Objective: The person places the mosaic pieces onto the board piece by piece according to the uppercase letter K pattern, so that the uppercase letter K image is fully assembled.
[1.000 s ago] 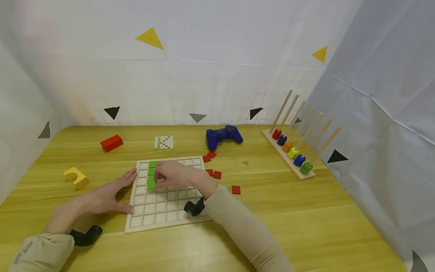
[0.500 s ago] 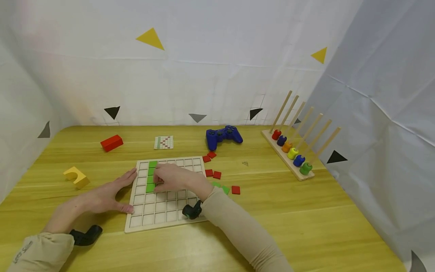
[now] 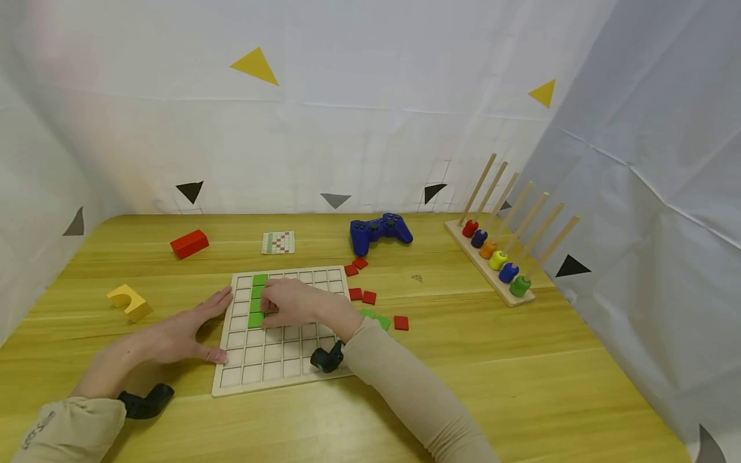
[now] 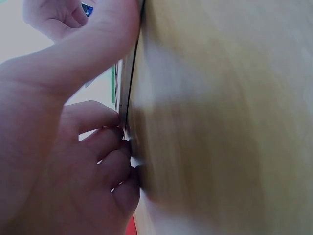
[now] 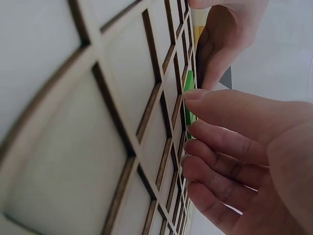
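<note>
While L hand (image 3: 182,331) spreads against gridded bd. (image 3: 272,352), R hand (image 3: 296,301) touches tile (image 3: 255,320), pinch unclear.

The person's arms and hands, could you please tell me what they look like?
The left hand and right hand are bare, without gloves. The left sleeve and right sleeve are beige; the left one bears dark lettering, too small to read. A bent black device sits by each wrist, with no cable visible.

right wrist view | fingers (image 5: 222,139) at pale grid board (image 5: 88,132) | green piece (image 5: 189,81) by thumb (image 5: 230,105) | left hand (image 5: 232,34) beyond
</note>
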A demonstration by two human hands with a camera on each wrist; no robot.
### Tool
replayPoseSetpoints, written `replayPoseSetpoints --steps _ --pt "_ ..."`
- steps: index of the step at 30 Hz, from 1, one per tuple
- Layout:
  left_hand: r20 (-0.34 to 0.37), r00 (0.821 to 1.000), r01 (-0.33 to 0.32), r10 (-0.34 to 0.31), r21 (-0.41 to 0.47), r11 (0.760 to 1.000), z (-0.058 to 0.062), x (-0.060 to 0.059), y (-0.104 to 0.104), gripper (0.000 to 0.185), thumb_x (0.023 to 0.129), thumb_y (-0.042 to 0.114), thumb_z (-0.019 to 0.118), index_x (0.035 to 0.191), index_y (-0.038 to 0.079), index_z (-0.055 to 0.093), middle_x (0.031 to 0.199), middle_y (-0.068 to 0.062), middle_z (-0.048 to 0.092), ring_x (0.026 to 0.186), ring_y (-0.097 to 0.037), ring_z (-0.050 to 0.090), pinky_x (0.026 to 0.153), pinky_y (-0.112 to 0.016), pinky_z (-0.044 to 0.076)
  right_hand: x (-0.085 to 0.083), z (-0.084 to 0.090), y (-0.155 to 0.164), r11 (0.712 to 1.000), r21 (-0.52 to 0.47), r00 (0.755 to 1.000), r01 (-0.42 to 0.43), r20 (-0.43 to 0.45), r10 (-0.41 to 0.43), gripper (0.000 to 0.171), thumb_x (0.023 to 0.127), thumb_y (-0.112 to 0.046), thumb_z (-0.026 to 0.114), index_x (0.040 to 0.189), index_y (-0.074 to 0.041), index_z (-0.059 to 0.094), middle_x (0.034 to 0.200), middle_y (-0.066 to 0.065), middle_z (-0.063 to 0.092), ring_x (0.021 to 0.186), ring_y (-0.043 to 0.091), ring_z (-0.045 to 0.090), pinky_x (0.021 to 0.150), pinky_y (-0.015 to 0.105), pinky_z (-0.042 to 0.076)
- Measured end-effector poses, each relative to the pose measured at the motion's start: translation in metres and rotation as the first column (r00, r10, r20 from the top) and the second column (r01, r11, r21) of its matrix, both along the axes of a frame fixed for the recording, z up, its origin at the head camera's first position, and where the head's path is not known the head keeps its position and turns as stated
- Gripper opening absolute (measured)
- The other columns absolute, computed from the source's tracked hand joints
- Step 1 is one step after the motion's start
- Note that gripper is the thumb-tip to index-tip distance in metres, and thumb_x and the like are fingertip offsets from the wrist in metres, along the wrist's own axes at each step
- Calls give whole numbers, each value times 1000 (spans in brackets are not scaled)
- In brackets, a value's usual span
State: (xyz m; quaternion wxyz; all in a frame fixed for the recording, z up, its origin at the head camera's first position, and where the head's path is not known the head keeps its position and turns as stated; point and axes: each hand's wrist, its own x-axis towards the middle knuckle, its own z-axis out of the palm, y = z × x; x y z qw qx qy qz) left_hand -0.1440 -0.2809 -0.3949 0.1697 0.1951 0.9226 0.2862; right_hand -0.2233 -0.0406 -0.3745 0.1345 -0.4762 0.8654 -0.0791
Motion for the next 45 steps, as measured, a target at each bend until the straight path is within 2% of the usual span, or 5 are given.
replayPoseSetpoints --steps 22,25,29,37,45 --pt "2 1000 -13 13 5 1000 0 1 -2 116 77 54 78 160 3 15 166 -24 4 145 -58 10 111 -75 16 -4 -3 -2 1000 -28 1000 11 19 -10 26 93 -36 71 109 -15 69 101 -8 59 88 3 54 77 12 43" --pt "5 1000 -11 11 -1 1000 0 1 -2 115 78 54 78 160 4 15 166 -24 3 145 -58 10 111 -74 16 -4 -3 -1 999 -39 999 6 42 -4 26 94 -36 71 110 -16 69 102 -8 60 90 2 55 78 12 43" --pt "13 1000 -4 5 -5 1000 0 0 -2 115 79 55 77 161 6 13 166 -24 2 146 -57 10 111 -74 17 -6 3 6 996 -87 992 2 125 8 25 94 -32 71 112 -15 69 107 -6 62 93 2 58 80 11 45" --pt "4 1000 -5 5 6 1000 -2 0 -1 115 78 54 78 159 3 15 166 -24 3 147 -56 9 112 -73 14 -19 24 47 987 -162 969 -20 242 59 33 94 -25 72 122 -8 65 119 2 66 98 7 61 86 18 49" --pt "-2 1000 -8 8 14 1000 0 0 0 116 77 54 79 160 3 15 166 -25 4 145 -59 10 112 -74 15 -39 20 111 972 -231 940 50 340 32 37 90 -17 76 123 -4 65 120 12 67 102 19 65 94 29 52"
